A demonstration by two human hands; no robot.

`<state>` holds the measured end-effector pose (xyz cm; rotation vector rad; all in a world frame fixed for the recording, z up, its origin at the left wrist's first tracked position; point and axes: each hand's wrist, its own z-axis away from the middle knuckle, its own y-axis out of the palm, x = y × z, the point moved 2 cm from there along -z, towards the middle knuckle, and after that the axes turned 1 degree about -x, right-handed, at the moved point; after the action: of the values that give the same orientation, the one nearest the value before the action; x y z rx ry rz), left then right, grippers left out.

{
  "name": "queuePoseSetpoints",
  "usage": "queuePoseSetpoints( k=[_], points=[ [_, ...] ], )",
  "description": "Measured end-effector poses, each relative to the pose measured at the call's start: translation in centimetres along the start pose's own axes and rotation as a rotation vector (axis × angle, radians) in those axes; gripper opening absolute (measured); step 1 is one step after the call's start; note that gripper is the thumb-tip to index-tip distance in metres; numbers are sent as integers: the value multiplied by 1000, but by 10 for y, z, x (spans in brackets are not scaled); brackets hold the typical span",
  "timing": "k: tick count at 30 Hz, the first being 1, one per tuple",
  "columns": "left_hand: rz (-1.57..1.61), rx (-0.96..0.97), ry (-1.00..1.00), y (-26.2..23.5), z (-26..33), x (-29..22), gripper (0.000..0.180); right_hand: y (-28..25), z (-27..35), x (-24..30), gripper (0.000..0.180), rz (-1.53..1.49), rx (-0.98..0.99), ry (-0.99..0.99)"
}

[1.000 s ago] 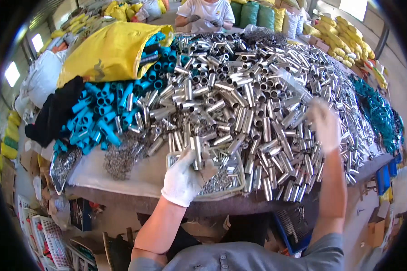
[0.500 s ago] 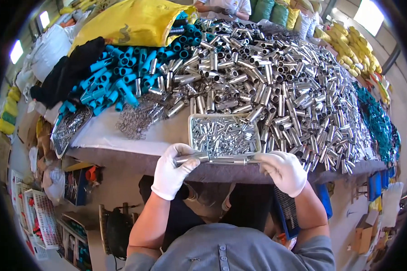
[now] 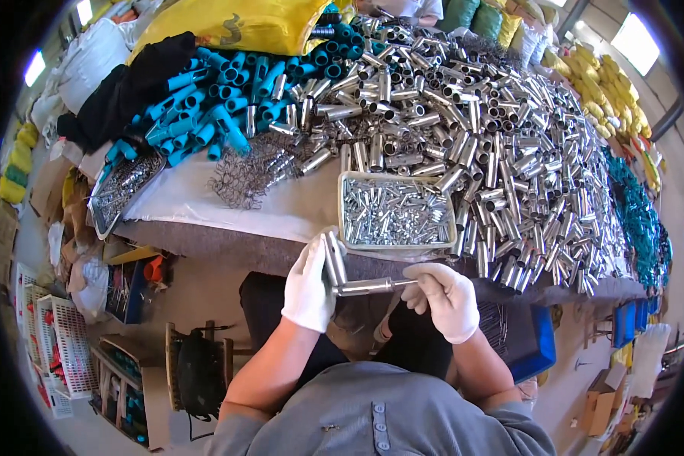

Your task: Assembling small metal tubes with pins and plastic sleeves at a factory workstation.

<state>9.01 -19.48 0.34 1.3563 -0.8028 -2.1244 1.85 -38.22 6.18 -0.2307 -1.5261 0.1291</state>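
Across the far side of the tabletop (image 3: 228,199), which is draped in a pale sheet over a grey felt-like edge, a great heap of shiny metal tubes (image 3: 494,137) spreads from the middle to the right, each one a short open-ended cylinder with a bright, smooth finish. Left of the heap lies a pile of blue plastic tubes (image 3: 205,114), matte and stubby, with black cloth (image 3: 129,87) and a yellow sack (image 3: 235,23) beyond them. A tangle of thin wire springs (image 3: 243,178) sits on the sheet near the blue pile, and a shallow tray (image 3: 395,213) of small silvery pieces rests at the near edge. Sunlit windows glow at the far corners of the room, and yellow bundles (image 3: 593,76) line the far right. White slatted crates (image 3: 53,349) stand on the floor at the near left. Near the table edge, both white-gloved hands work below the tray: the left hand (image 3: 309,285) is clamped on an upright tube (image 3: 333,258), and the right hand (image 3: 441,296) is closed on a thin rod end of a level tube (image 3: 365,286) that meets the upright one at its base.
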Motion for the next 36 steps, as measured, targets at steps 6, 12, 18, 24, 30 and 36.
queuePoseSetpoints(
  k=[6, 12, 18, 24, 30, 36],
  points=[
    [358, 35, -121, 12, -13, -1, 30, 0, 5, -4, 22, 43, -112, -94],
    [515, 350, -8, 16, -7, 18, 31, 20, 17, -15, 27, -85, -198, -60],
    [135, 111, 73, 26, 16, 45, 17, 43, 14, -42, 45, -419, -61, 240],
    [100, 205, -346, 22, 31, 32, 34, 3, 9, -53, 28, -289, -217, 51],
    [-266, 341, -622, 29, 46, 56, 46, 3, 11, -52, 32, -373, 77, 256],
    [-379, 487, -617, 44, 52, 65, 46, -20, 25, -69, 34, -873, -2, 149]
  ],
)
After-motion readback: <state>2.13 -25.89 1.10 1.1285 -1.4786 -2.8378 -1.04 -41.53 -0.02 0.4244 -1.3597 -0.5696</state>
